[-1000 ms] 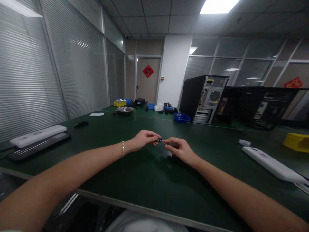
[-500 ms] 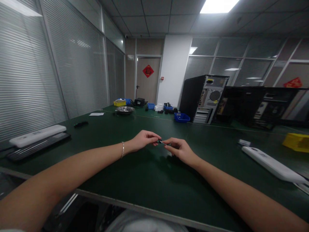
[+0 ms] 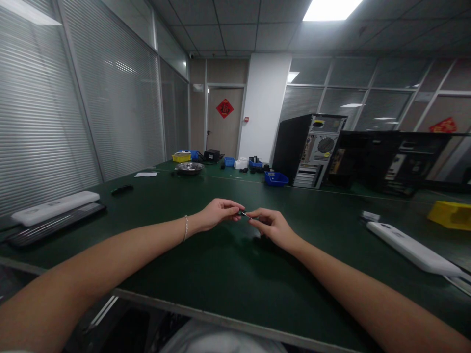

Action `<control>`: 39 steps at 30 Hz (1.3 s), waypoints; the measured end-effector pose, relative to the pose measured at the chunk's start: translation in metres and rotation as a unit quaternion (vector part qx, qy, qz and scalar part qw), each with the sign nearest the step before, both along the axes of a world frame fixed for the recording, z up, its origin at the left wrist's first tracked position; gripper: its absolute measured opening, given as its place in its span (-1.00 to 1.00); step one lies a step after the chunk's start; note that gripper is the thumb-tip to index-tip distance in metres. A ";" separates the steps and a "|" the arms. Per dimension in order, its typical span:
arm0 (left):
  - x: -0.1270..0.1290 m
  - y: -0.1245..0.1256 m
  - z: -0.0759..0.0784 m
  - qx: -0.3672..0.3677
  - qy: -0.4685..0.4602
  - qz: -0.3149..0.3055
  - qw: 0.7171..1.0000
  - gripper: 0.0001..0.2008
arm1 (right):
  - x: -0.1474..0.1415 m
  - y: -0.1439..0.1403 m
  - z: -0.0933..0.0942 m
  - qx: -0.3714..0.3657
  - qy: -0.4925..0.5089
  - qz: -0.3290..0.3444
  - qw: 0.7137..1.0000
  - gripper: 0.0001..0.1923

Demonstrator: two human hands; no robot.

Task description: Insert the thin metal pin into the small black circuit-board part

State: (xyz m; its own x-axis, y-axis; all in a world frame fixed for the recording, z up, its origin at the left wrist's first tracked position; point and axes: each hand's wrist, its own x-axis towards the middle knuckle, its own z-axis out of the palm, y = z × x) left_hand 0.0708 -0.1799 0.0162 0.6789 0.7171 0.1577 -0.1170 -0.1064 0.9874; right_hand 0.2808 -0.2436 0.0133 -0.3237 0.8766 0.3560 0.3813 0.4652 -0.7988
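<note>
Above the green tabletop [image 3: 206, 274] my two hands almost meet. My left hand [image 3: 219, 214], with a bracelet at the wrist, pinches a small dark piece [image 3: 242, 213] between thumb and fingers. From the right, my right hand [image 3: 274, 226] grips a thin silvery piece [image 3: 248, 216] at its fingertips. The two pieces touch or lie in line; whether they are one object I cannot tell. Both are too small to name, and my fingers cover part of them.
A white power-strip-like bar [image 3: 412, 247] lies right, a similar white bar [image 3: 55, 208] left. Farther back are a metal bowl [image 3: 189, 168], a blue bin [image 3: 276, 179] and an upright computer case [image 3: 312, 152]. A yellow bin [image 3: 449, 214] stands at far right.
The view has shifted very slightly, so everything sits a little farther left. Both hands keep the same pinch, with no clear movement of the pieces.
</note>
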 end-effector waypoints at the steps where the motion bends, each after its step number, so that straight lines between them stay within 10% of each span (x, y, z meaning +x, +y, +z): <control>1: 0.001 0.000 0.000 0.001 -0.001 0.004 1.000 -0.68 | 0.000 0.000 0.000 0.005 -0.003 -0.001 1.000 -0.70; 11: -0.002 0.001 -0.001 -0.037 0.005 -0.045 0.998 -0.71 | 0.000 0.000 0.000 -0.003 0.002 0.018 1.000 -0.69; 21: 0.004 0.006 -0.001 -0.102 -0.070 0.066 0.990 -0.84 | -0.002 -0.001 0.001 0.000 0.017 0.016 1.000 -0.66; 39: 0.002 -0.001 -0.003 0.074 0.077 -0.006 0.994 -0.55 | -0.003 0.000 0.000 0.037 -0.014 -0.020 0.999 -0.68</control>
State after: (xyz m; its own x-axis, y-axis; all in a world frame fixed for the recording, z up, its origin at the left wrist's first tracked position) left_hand 0.0726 -0.1805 0.0129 0.7113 0.6858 0.1541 0.0319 -0.2505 0.9676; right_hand 0.2780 -0.2432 0.0131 -0.2993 0.8611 0.4110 0.4224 0.5058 -0.7522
